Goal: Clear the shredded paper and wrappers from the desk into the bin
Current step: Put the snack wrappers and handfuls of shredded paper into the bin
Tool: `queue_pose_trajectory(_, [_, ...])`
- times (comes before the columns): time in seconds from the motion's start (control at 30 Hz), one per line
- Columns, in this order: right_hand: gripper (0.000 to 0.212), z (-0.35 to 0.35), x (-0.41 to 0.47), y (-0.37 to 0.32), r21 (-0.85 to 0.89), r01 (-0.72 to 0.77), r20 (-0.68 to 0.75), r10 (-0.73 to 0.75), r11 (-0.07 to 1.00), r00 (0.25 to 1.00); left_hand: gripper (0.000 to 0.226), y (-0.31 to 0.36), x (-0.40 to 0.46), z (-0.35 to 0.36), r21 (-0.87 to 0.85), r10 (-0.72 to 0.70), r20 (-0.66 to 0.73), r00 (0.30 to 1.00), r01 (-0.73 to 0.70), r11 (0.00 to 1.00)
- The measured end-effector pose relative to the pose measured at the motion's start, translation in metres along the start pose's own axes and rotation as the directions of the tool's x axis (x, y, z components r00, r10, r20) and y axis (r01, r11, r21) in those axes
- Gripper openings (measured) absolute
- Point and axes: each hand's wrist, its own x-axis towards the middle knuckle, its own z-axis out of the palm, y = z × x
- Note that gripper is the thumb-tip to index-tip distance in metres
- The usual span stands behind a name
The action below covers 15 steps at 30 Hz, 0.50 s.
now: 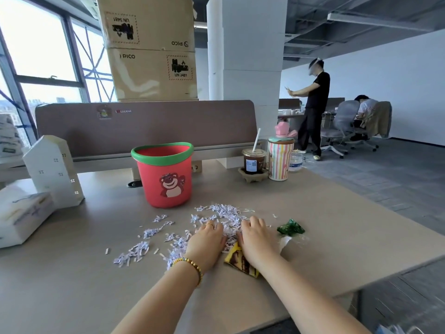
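Note:
Shredded white paper (221, 212) lies scattered across the middle of the desk (337, 225). My left hand (207, 239) and my right hand (255, 237) sit side by side on the shreds, fingers curled down around a small heap between them. A yellow and brown wrapper (238, 260) lies under my right wrist. A crumpled green wrapper (290, 228) and a clear wrapper (289, 241) lie just right of my right hand. The red bin (166, 179) with a green rim and a bear picture stands upright behind the shreds.
At the left stand a white house-shaped box (54, 172) and a tissue pack (21, 215). An iced drink (253, 161), a striped tumbler (280, 157) and a water bottle (295, 161) stand at the back right. A divider panel (144, 126) backs the desk. Two people are far right.

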Motion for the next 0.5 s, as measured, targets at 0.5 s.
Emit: queue_pose_trajectory(0.5, [0.028, -0.008, 0.017, 0.009, 0.089, 0.052, -0.145, -0.038, 0.995, 0.989, 0.026, -0.012, 0.013, -0.007, -0.164, -0.038, -0.087, 0.996, 0.023, 0.986])
